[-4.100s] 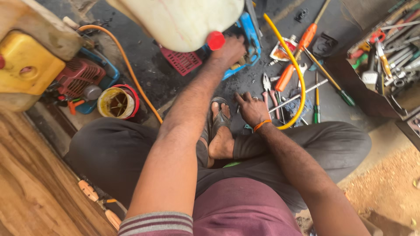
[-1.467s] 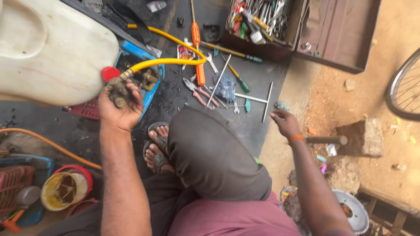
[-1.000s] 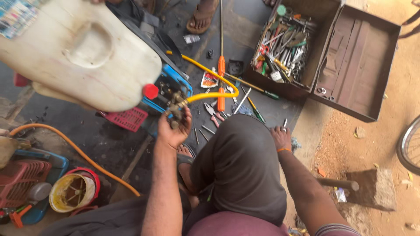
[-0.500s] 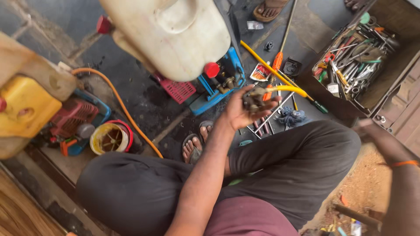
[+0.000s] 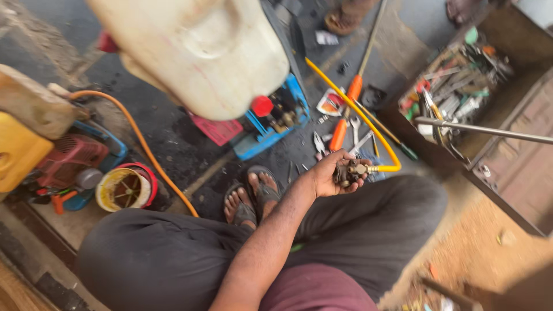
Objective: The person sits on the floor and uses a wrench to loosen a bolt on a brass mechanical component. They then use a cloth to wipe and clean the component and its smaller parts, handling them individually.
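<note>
Your left hand (image 5: 331, 175) is turned palm up above your right knee, fingers curled loosely into a cup around a small metal fitting (image 5: 350, 171). The fitting is a dark, grimy lump of several joined parts, with brassy rounded ends showing between your fingertips; finer detail is too blurred to tell. A yellow hose (image 5: 368, 124) runs from it, curving right past your fingers and then away in a long straight line across the dark ground toward the top of the view.

Your right hand is out of view, so its state cannot be told.

Just beyond the fitting, loose spanners and pliers (image 5: 319, 143) lie on the ground beside an orange-handled tool (image 5: 345, 112). A large cream plastic jerrycan (image 5: 199, 49) with a red cap (image 5: 262, 106) sits above a blue tray (image 5: 271, 129) of small parts. An open toolbox (image 5: 455, 92) full of tools stands to the right. Your sandalled feet (image 5: 250, 196) rest below the tray.
</note>
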